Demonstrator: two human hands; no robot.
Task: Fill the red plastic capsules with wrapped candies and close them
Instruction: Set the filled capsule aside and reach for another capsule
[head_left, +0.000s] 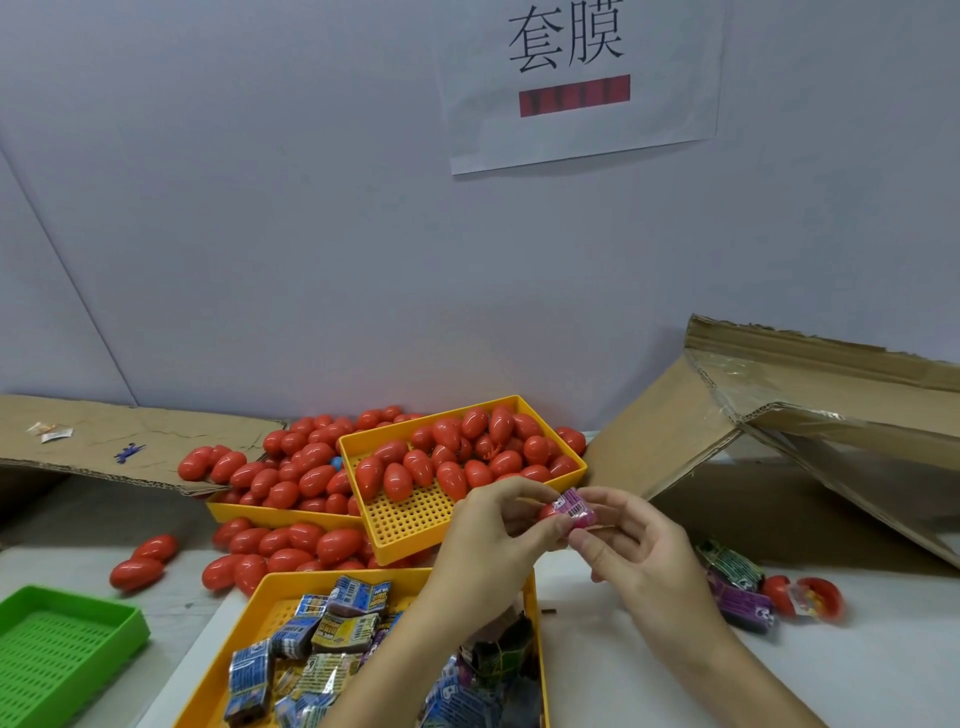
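Note:
My left hand (488, 530) and my right hand (631, 545) meet above the table. Between their fingertips sits a pink wrapped candy (574, 512), pressed against a red capsule part (546, 512) that my left hand grips; most of that part is hidden by my fingers. My right hand pinches the candy. Several closed red capsules (467, 457) fill a yellow tray (415, 525) behind my hands. More wrapped candies (332, 634) lie in a nearer yellow tray (265, 597).
A second heap of red capsules (301, 467) spills over a yellow tray at the left. An open red capsule (810, 597) and purple candies (737, 597) lie at the right. A green tray (62, 649) sits front left. Cardboard flaps (810, 415) flank both sides.

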